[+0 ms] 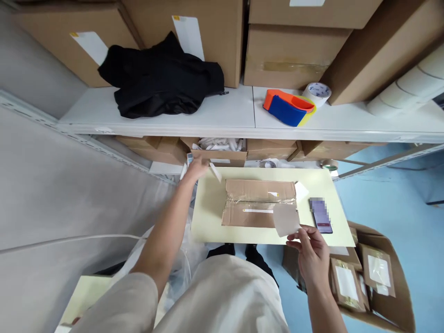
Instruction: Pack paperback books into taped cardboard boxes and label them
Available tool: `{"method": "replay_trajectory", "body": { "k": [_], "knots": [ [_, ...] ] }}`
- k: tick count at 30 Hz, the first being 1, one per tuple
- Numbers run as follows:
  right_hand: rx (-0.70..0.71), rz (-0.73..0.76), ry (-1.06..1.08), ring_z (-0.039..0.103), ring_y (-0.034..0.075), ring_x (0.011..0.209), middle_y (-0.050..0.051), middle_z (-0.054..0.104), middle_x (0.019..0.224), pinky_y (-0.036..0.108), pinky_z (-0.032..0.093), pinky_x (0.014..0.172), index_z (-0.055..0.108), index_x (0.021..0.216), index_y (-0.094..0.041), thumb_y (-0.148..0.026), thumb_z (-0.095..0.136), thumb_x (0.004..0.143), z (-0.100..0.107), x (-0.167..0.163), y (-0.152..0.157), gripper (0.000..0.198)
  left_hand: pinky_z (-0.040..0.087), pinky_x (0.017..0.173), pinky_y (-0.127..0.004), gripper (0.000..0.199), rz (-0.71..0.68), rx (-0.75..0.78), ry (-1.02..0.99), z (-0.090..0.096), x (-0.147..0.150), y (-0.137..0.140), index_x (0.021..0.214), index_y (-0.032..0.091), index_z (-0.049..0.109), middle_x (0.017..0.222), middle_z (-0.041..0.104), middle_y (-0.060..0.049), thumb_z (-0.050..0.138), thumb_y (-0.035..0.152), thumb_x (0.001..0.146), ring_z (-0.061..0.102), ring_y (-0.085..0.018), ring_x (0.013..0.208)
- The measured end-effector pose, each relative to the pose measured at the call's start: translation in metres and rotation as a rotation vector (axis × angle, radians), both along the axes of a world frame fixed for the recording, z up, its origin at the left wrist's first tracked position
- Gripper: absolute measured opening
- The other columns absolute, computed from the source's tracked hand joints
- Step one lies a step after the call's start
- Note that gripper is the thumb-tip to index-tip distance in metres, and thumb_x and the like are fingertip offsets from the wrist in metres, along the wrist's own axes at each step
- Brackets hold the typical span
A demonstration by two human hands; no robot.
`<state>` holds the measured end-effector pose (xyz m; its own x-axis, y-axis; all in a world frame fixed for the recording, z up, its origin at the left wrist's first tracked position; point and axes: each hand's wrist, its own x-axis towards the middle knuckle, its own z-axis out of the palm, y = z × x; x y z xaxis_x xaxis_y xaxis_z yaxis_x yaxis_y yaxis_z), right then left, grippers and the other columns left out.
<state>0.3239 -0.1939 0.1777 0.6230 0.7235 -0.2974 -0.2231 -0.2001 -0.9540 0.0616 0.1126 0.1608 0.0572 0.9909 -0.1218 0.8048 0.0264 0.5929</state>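
Observation:
My right hand pinches the lower right corner of a white paper label. The label hangs over the front right part of a flat brown cardboard box and hides some of it. Clear tape runs along the box's middle seam. At the table's back left corner is my left hand, fingers closed and slightly blurred. A narrow white paper strip runs out from its fingertips. More white strips show just left of that hand.
The box lies on a pale yellow table. A phone lies at the right, near a white paper piece. Behind stands a shelf with cartons, black cloth and tape rolls. An open carton holding small boxes stands at the lower right.

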Motion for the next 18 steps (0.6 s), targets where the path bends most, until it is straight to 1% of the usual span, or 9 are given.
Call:
{"method": "replay_trajectory", "body": {
  "k": [2,4,5,6,8,10,13,15,18],
  "knots": [
    [0.038,0.075,0.013,0.059,0.012,0.059,-0.002,0.061,0.066,0.024,0.053,0.054,0.060,0.084,-0.020,-0.043,0.068,0.081,0.003,-0.004,0.010,0.024,0.049,0.088,-0.034,0.030,-0.127,0.057,-0.149,0.021,0.009,-0.060,0.110,0.015,0.065,0.103,0.070,-0.010,0.059,0.029,0.085,0.065,-0.022,0.096],
    [0.092,0.160,0.019,0.057,0.011,0.058,-0.002,0.061,0.065,0.022,0.050,0.052,0.060,0.081,-0.020,-0.042,0.067,0.082,0.009,-0.011,0.023,0.022,0.051,0.084,-0.032,0.028,-0.380,0.137,-0.326,0.044,0.028,-0.121,0.101,0.019,0.068,0.095,0.069,-0.006,0.066,0.038,0.080,0.065,-0.019,0.090],
    [0.122,0.205,0.016,0.057,0.011,0.058,-0.002,0.061,0.066,0.022,0.050,0.052,0.060,0.079,-0.021,-0.041,0.067,0.082,0.013,-0.014,0.029,0.022,0.051,0.084,-0.032,0.032,-0.510,0.157,-0.377,0.053,0.040,-0.149,0.100,0.020,0.069,0.095,0.069,-0.006,0.071,0.041,0.075,0.064,-0.019,0.091],
    [0.152,0.252,0.007,0.057,0.011,0.059,-0.002,0.061,0.067,0.022,0.049,0.053,0.061,0.079,-0.021,-0.040,0.067,0.082,0.017,-0.018,0.034,0.021,0.051,0.085,-0.033,0.040,-0.568,0.184,-0.398,0.061,0.052,-0.172,0.102,0.020,0.068,0.099,0.068,-0.007,0.076,0.042,0.069,0.064,-0.021,0.093],
    [0.214,0.358,-0.015,0.058,0.011,0.062,-0.001,0.063,0.071,0.024,0.051,0.058,0.063,0.082,-0.021,-0.040,0.065,0.084,0.026,-0.025,0.042,0.019,0.051,0.085,-0.034,0.048,-0.548,0.241,-0.434,0.068,0.072,-0.203,0.105,0.020,0.066,0.102,0.068,-0.008,0.080,0.041,0.064,0.063,-0.022,0.096],
    [0.277,0.483,-0.032,0.062,0.014,0.071,0.001,0.065,0.080,0.028,0.053,0.067,0.065,0.091,-0.023,-0.040,0.062,0.086,0.035,-0.029,0.045,0.018,0.051,0.084,-0.033,0.037,-0.458,0.257,-0.500,0.068,0.085,-0.218,0.103,0.020,0.065,0.100,0.069,-0.007,0.076,0.035,0.070,0.064,-0.021,0.094],
    [0.357,0.649,-0.113,0.062,0.020,0.092,0.007,0.064,0.105,0.035,0.053,0.078,0.065,0.107,-0.024,-0.045,0.058,0.087,0.043,-0.021,0.040,0.030,0.051,0.080,-0.030,0.021,-0.305,0.129,-0.718,0.060,0.092,-0.223,0.098,0.019,0.065,0.096,0.070,-0.006,0.064,0.029,0.080,0.066,-0.018,0.088],
    [0.362,0.604,-0.286,0.061,0.021,0.093,0.009,0.061,0.112,0.036,0.052,0.078,0.065,0.109,-0.024,-0.046,0.060,0.085,0.043,-0.007,0.034,0.033,0.052,0.078,-0.029,0.021,-0.175,-0.025,-0.921,0.055,0.092,-0.224,0.097,0.017,0.065,0.094,0.071,-0.007,0.062,0.030,0.080,0.067,-0.018,0.086],
    [0.283,0.322,-0.559,0.057,0.019,0.086,0.009,0.060,0.110,0.035,0.048,0.075,0.061,0.114,-0.023,-0.043,0.068,0.079,0.037,0.018,0.030,0.040,0.051,0.078,-0.031,0.029,0.013,-0.221,-1.175,0.051,0.094,-0.226,0.097,0.015,0.067,0.091,0.072,-0.006,0.067,0.032,0.074,0.067,-0.020,0.085]
  ]
}}
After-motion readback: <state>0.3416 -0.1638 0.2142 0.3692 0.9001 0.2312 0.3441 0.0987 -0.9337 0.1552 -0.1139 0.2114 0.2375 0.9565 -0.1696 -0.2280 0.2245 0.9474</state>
